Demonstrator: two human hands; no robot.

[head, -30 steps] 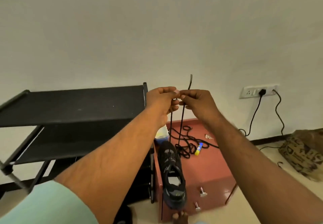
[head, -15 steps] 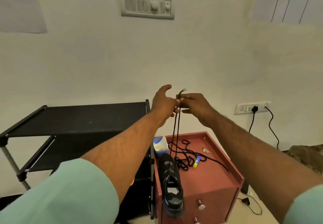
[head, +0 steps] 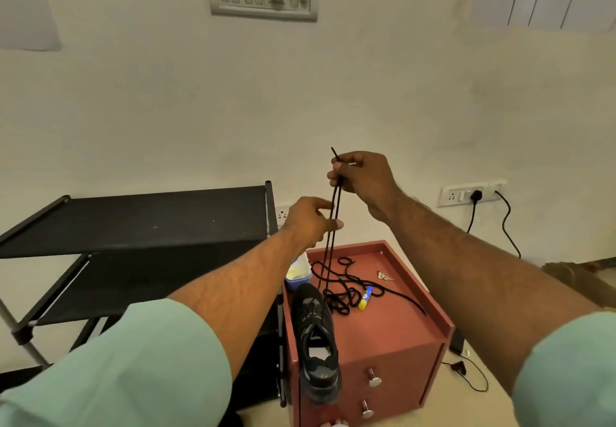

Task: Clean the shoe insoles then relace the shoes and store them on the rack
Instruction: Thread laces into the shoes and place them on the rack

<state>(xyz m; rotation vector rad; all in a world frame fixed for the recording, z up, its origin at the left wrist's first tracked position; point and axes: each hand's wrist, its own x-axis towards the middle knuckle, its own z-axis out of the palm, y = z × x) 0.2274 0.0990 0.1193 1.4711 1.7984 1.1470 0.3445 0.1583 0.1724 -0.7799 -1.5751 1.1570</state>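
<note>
A black shoe (head: pixel 318 343) lies on the left side of a red cabinet top (head: pixel 396 313), toe pointing away, heel hanging over the front edge. Two strands of a black lace (head: pixel 335 213) run up from the shoe. My right hand (head: pixel 361 180) pinches both lace ends high above the cabinet. Lower and to the left, my left hand (head: pixel 310 223) has its fingers closed around the two strands. A second black lace (head: pixel 346 288) lies tangled on the cabinet top behind the shoe.
A black shoe rack (head: pixel 133 226) stands left of the cabinet. On the cabinet are a white-and-blue tub (head: pixel 298 275), a small yellow-and-blue tube (head: pixel 365 298) and a small key-like item (head: pixel 385 276). A wall socket (head: pixel 466 193) with cables is at right.
My right hand has lifted the lace ends higher. My left hand has slid down the two strands, so the hands are now apart. The view has tilted up.
</note>
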